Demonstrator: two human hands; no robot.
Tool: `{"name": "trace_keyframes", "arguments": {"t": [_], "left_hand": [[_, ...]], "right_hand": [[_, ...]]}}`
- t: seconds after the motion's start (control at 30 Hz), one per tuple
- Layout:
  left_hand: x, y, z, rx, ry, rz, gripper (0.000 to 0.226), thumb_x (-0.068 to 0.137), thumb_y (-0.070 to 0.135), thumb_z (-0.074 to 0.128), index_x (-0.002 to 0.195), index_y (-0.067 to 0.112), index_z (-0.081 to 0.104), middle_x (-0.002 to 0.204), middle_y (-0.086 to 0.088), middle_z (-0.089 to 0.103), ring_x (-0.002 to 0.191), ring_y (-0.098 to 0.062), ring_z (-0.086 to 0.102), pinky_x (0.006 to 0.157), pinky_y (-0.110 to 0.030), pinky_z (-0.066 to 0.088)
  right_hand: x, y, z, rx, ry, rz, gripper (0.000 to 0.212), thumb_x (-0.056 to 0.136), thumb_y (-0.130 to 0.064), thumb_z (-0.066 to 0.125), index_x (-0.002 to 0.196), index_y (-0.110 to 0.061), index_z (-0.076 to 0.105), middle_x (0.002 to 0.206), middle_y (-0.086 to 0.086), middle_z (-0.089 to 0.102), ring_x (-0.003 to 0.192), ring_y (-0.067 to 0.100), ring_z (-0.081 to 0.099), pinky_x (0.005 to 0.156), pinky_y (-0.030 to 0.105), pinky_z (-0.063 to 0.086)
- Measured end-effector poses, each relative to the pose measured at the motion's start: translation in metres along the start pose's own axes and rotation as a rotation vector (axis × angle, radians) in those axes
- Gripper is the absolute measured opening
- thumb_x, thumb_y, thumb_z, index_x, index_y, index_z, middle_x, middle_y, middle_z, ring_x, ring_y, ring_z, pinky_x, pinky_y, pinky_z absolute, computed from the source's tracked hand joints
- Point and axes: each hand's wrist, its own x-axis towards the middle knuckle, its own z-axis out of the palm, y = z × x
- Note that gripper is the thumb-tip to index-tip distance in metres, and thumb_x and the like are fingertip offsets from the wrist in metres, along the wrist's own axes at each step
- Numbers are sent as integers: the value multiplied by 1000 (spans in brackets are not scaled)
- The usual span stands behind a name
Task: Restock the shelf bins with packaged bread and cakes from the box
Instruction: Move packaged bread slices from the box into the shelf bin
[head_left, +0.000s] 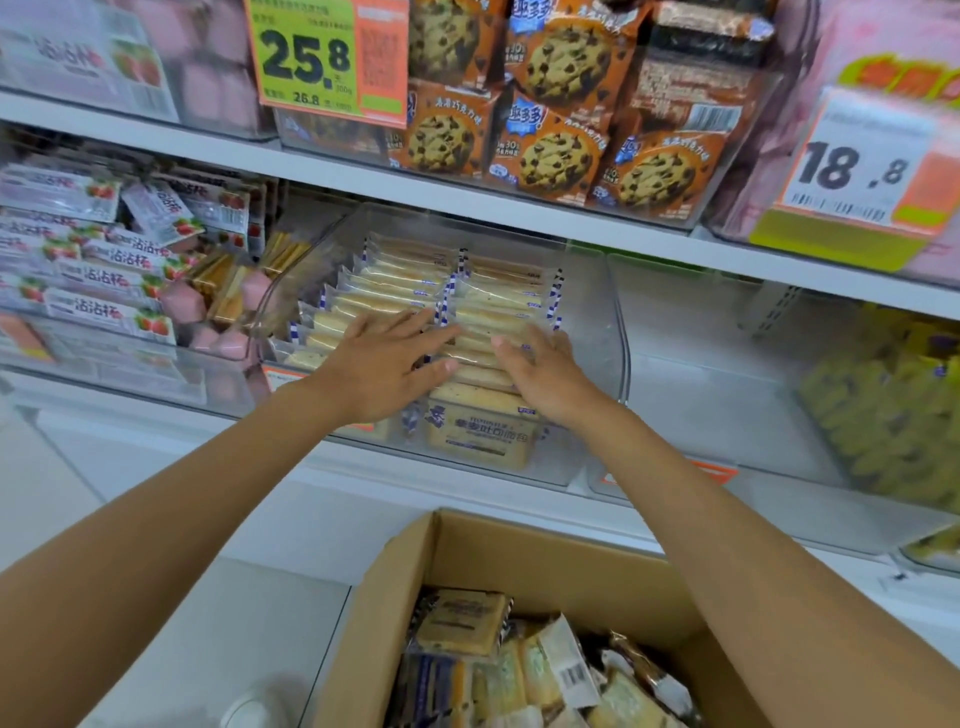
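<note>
Clear bin (609, 338) holds rows of bread packs (395, 280); cardboard box (545, 551) holds more.

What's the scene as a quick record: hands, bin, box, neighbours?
left hand: flat on the bread packs, fingers straight
right hand: resting on the right-hand row of the same packs
bin: clear, middle shelf, two rows of packs standing on edge
box: cardboard, open, below the shelf, loose packs inside
shelf above: cookie packs, price tag reading 25.8
left neighbour: strawberry packs
</note>
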Motion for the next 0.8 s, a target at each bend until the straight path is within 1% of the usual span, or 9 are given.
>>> {"name": "trace_keyframes", "arguments": {"t": [0.1, 0.17, 0.23, 0.3, 0.37, 0.47, 0.6, 0.7, 0.8], "left_hand": [[3, 1, 4, -34, 14, -38, 76, 84, 71, -12, 151, 50, 17, 165, 10, 6, 152, -13, 6, 121, -46, 2], [9, 2, 0, -36, -16, -69, 59, 96, 61, 0, 150, 50, 23, 164, 9, 11, 151, -14, 10, 120, -42, 4], [14, 6, -6, -134, -2, -116, 44, 105, 48, 22, 146, 46, 38, 160, 6, 28, 149, -16, 21, 119, -43, 9], [12, 13, -8, -260, 130, -148, 37, 102, 39, 41, 136, 38, 55, 143, 3, 51, 139, -22, 39, 116, -50, 20], [1, 31, -8, -229, 361, -122, 31, 97, 33, 52, 125, 28, 64, 129, -1, 61, 125, -26, 51, 107, -49, 35], [-30, 72, -3, -200, 541, -80, 17, 94, 24, 56, 104, 20, 69, 92, 2, 69, 87, -20, 59, 75, -36, 49], [-72, 114, 29, -364, 301, -93, 12, 95, 24, 56, 98, 20, 67, 73, 9, 58, 70, -17, 56, 62, -29, 44], [-105, 126, 75, -472, 14, -187, 15, 97, 29, 56, 104, 22, 68, 91, 6, 65, 89, -17, 62, 81, -34, 53], [-133, 117, 117, -517, -42, -332, 17, 97, 28, 56, 109, 23, 68, 113, 2, 69, 105, -15, 62, 96, -35, 50]], "right_hand": [[7, -2, 5, 19, -91, -2, 84, 94, -68, 33, 157, -20, 7, 160, -2, -27, 151, 16, -4, 119, 35, 9], [11, 2, 3, 4, -89, -3, 80, 95, -67, 32, 157, -22, 9, 162, 0, -23, 151, 18, -6, 120, 37, 7], [14, 9, 3, -99, 17, -14, 70, 98, -63, 30, 156, -25, 18, 164, 7, -9, 151, 26, -4, 120, 44, 7], [8, 11, 5, -187, 256, -114, 53, 101, -49, 38, 146, -20, 41, 158, 16, 23, 147, 33, 17, 119, 45, 18], [-7, 12, 7, -115, 499, -327, 26, 97, -24, 52, 114, -11, 66, 121, 13, 60, 119, 30, 51, 101, 41, 40], [-47, 23, 12, 37, 570, -481, 12, 89, -9, 56, 89, -10, 68, 80, -2, 61, 74, 17, 56, 70, 35, 48], [-104, 68, 37, 80, 428, -422, 13, 90, -12, 58, 97, -14, 68, 83, -4, 62, 70, 15, 57, 66, 31, 48], [-144, 125, 65, 80, 135, -203, 19, 94, -15, 56, 109, -19, 67, 94, -10, 62, 85, 9, 60, 75, 23, 44], [-162, 191, 97, 98, -123, 35, 26, 96, -21, 57, 121, -18, 63, 113, -4, 64, 100, 10, 58, 82, 21, 43]]}}
